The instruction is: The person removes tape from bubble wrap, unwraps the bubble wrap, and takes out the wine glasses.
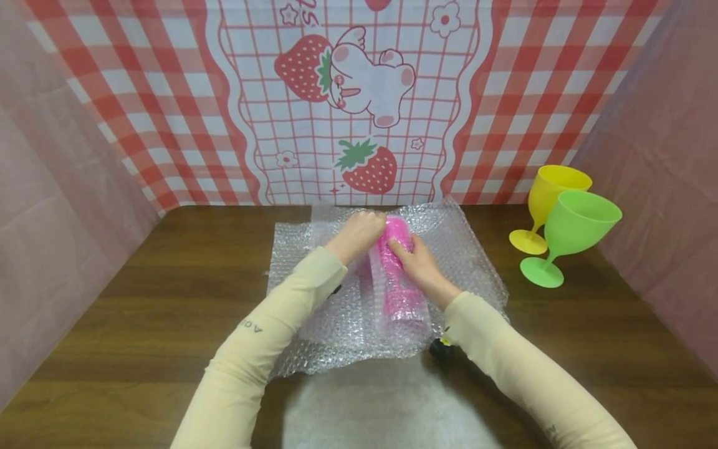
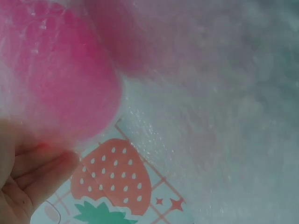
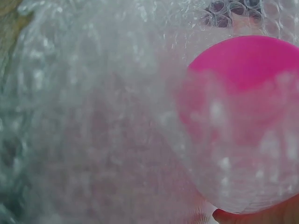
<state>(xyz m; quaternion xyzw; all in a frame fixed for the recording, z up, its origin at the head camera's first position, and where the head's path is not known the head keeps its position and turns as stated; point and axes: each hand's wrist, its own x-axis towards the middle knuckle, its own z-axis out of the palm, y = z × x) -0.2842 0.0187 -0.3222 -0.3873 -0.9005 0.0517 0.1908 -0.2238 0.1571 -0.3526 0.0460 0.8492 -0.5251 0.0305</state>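
Note:
A pink goblet (image 1: 396,262) lies rolled in bubble wrap (image 1: 336,324), its pink showing through the clear layers. My right hand (image 1: 421,265) grips the roll from the right side, thumb across its top. Up by the far end, my left hand (image 1: 361,231) has curled fingers at the edge of the wrap. In the right wrist view, a rounded pink end (image 3: 247,60) of the goblet pokes out of the film. Blurry plastic covers much of both wrist views, so the left fingertips' exact hold is partly hidden.
A yellow goblet (image 1: 555,187) and a green goblet (image 1: 580,218) stand upright on the right of the brown wooden table (image 1: 168,299). A whitish sheet (image 1: 376,405) lies at the near edge. Behind the table hangs a checked strawberry cloth (image 1: 437,93).

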